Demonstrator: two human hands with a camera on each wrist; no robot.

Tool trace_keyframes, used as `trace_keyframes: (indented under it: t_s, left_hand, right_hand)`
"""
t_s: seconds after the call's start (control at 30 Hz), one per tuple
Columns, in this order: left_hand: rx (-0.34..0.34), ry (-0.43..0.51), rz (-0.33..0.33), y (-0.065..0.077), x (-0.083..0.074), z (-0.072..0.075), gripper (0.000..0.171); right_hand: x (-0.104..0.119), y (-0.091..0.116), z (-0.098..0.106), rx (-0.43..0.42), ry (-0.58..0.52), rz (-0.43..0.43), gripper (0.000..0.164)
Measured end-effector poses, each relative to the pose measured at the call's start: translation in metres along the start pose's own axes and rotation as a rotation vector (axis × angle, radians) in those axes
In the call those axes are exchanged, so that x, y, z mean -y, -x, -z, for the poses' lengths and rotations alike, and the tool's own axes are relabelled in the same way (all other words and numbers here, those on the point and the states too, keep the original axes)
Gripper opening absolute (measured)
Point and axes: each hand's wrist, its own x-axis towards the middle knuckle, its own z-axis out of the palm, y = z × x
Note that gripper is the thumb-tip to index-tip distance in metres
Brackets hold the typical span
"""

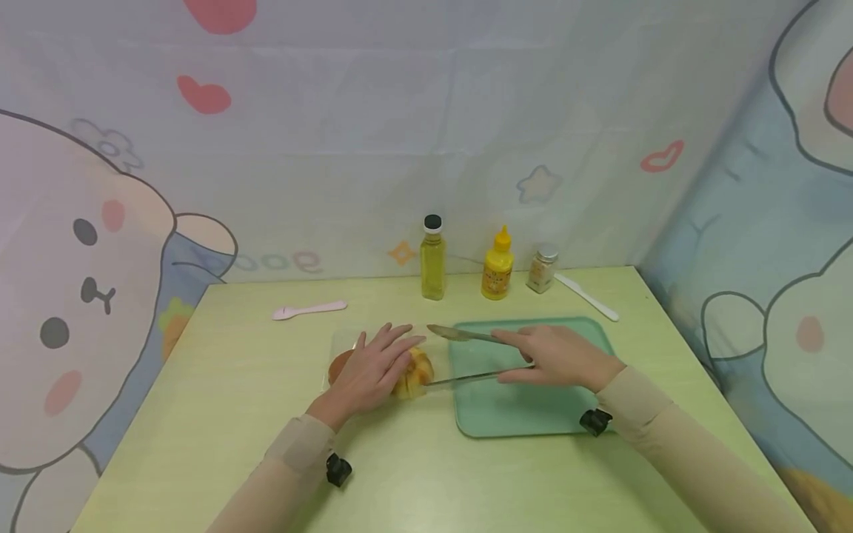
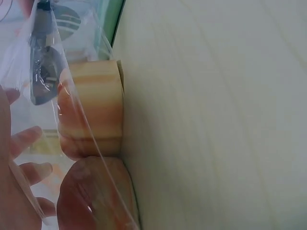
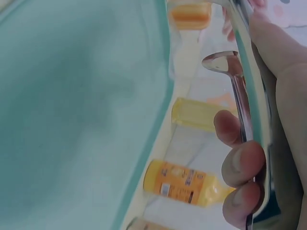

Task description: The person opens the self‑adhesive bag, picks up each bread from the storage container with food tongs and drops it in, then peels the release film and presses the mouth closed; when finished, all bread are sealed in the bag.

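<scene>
My left hand [image 1: 373, 370] lies over two breads, its fingers spread and fairly straight. Beneath it are a round brown bun [image 1: 338, 365] and a yellow-golden bread [image 1: 417, 374], partly covered by the hand. Clear plastic film [image 2: 79, 103] stretches across both breads in the left wrist view. My right hand [image 1: 560, 355] grips metal tongs [image 1: 469, 335], fingers on one arm and thumb on the other. The tongs' arms stand apart, pointing left; the lower tip is right at the golden bread's edge. One rounded, spoon-like tip [image 3: 223, 62] shows in the right wrist view.
A green tray [image 1: 493, 429] lies under the right hand and tongs. Along the back stand an oil bottle [image 1: 433, 266], a yellow squeeze bottle [image 1: 497, 270] and a small jar [image 1: 542, 270]. A white plastic knife [image 1: 589, 298] lies back right, a pale pink utensil [image 1: 309, 310] back left.
</scene>
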Motion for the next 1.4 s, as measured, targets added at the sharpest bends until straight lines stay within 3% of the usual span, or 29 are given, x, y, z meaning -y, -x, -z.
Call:
trace_keyframes:
  t_s: [0.27,0.53,1.0,1.4]
  left_hand:
    - [0.005,0.010,0.003,0.006,0.000,-0.001,0.042]
    - [-0.013,0.017,-0.001,0.005,0.001,0.003,0.041]
    - [-0.004,0.016,0.001,0.003,0.001,0.010,0.042]
    - [-0.002,0.047,0.007,0.003,0.001,0.007,0.040]
  right_hand:
    - [-0.011,0.025,0.005,-0.023,0.005,-0.031,0.080]
    - [-0.022,0.049,0.014,-0.078,-0.012,-0.131,0.079]
    - [-0.035,0.101,0.006,-0.216,0.060,-0.278,0.067]
    - [-0.044,0.145,-0.001,-0.259,-0.081,-0.543,0.065]
